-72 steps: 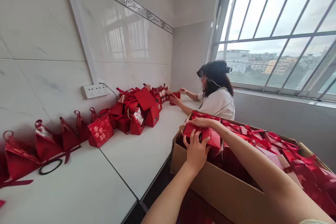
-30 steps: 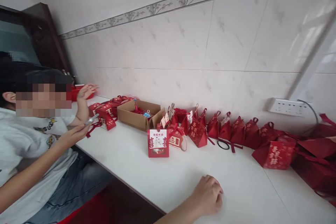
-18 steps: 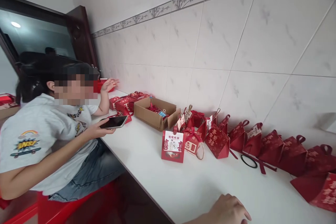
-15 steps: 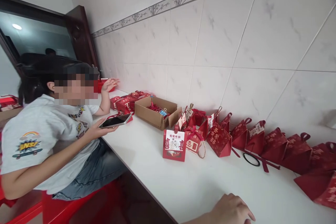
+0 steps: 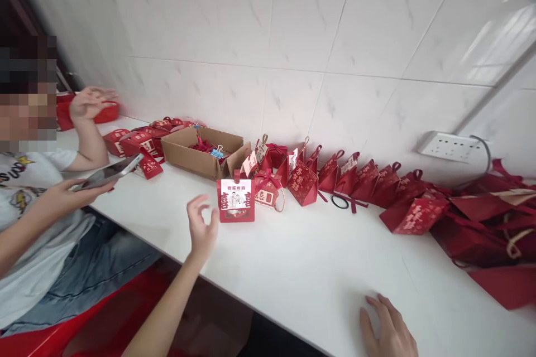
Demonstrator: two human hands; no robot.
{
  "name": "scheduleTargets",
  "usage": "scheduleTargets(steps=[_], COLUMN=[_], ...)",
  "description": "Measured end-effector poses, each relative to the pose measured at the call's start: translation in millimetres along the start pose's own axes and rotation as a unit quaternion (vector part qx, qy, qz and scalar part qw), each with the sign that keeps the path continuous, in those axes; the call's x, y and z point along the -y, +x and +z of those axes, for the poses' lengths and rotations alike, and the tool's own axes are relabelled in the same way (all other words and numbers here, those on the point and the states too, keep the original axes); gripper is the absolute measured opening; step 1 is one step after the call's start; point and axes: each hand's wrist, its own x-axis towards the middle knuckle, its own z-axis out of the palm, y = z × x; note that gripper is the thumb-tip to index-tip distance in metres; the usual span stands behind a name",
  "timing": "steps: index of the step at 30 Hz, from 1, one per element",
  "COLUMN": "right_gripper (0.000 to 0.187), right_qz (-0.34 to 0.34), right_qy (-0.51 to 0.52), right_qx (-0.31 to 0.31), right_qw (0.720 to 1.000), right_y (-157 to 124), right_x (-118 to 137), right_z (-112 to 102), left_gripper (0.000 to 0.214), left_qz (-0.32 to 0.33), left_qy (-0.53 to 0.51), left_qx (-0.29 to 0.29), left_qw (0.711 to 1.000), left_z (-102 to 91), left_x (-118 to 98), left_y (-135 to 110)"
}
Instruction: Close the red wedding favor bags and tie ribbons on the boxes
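Observation:
My left hand [image 5: 202,226] is raised at the left edge of a small red gift box [image 5: 237,213] with a white printed front panel. Its fingers are apart and slightly curled, with nothing in them; whether a fingertip touches the box I cannot tell. Close behind that box stands another red gift box [image 5: 265,194] with a ribbon bow and a cord loop. My right hand [image 5: 388,328] rests at the near side of the white table [image 5: 301,268], its fingers spread and holding nothing.
Red gift boxes [image 5: 304,185] line the wall beside a black ring [image 5: 339,202]. An open cardboard box [image 5: 188,157] holds red pieces and a blue clip. Red bags [image 5: 494,228] lie right, below a power strip [image 5: 454,148]. A person holds a phone [image 5: 109,173] at left.
My view has swung right and down. The left hand has come up beside the printed gift box, and the right hand has entered view. The other person still holds the phone.

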Motion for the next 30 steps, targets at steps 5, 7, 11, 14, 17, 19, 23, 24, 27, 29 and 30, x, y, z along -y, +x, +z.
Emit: scheduleTargets(steps=[5, 7, 11, 14, 17, 19, 23, 24, 27, 29, 30], right_gripper=[0.044, 0.043, 0.043, 0.040, 0.030, 0.024, 0.022, 0.017, 0.006, 0.007, 0.008], right_qz=[0.011, 0.023, 0.041, 0.065, 0.101, 0.081, -0.046, -0.064, -0.066, -0.047, -0.039], right_qy=[0.008, 0.014, 0.031, 0.082, 0.196, 0.265, 0.330, 0.346, 0.387, 0.405, 0.410], right_qx=[0.008, 0.013, 0.020, 0.025, 0.002, -0.062, -0.116, -0.097, -0.050, -0.050, -0.053], right_qw=[1.000, 1.000, 0.998, 0.994, 0.975, 0.959, 0.936, 0.931, 0.918, 0.912, 0.910], right_y=[2.5, 2.3, 0.4, 3.5, 19.4, 38.3, 80.8, 88.6, 100.0, 99.4, 98.1], right_x=[12.1, 15.4, 17.8, 21.6, 31.7, 41.1, 57.4, 59.7, 62.8, 63.3, 63.5], right_z=[-10.0, -11.2, -10.2, -14.6, -30.0, -44.6, -71.8, -76.3, -82.5, -82.6, -82.4], left_gripper=[0.045, 0.035, 0.035, 0.035, 0.037, 0.037, 0.036, 0.037, 0.037, 0.037, 0.036], left_qz=[-0.065, -0.095, -0.124, -0.121, -0.113, -0.109, -0.102, -0.102, -0.107, -0.112, -0.115], left_qy=[-0.006, -0.003, -0.008, -0.046, -0.092, -0.120, -0.163, -0.170, -0.177, -0.174, -0.171], left_qx=[0.059, 0.101, 0.191, 0.284, 0.356, 0.390, 0.441, 0.449, 0.466, 0.483, 0.494], left_qw=[0.996, 0.990, 0.974, 0.950, 0.923, 0.907, 0.877, 0.871, 0.860, 0.851, 0.845], left_z=[27.0, 38.4, 52.5, 64.5, 85.0, 101.0, 124.5, 127.6, 130.8, 129.5, 128.1], left_x=[12.9, 13.9, -2.4, -28.0, -56.8, -74.3, -96.7, -98.8, -98.4, -96.1, -95.5], left_y=[55.7, 54.2, 9.5, -40.6, -85.0, -107.4, -134.1, -137.2, -139.5, -136.4, -133.7])
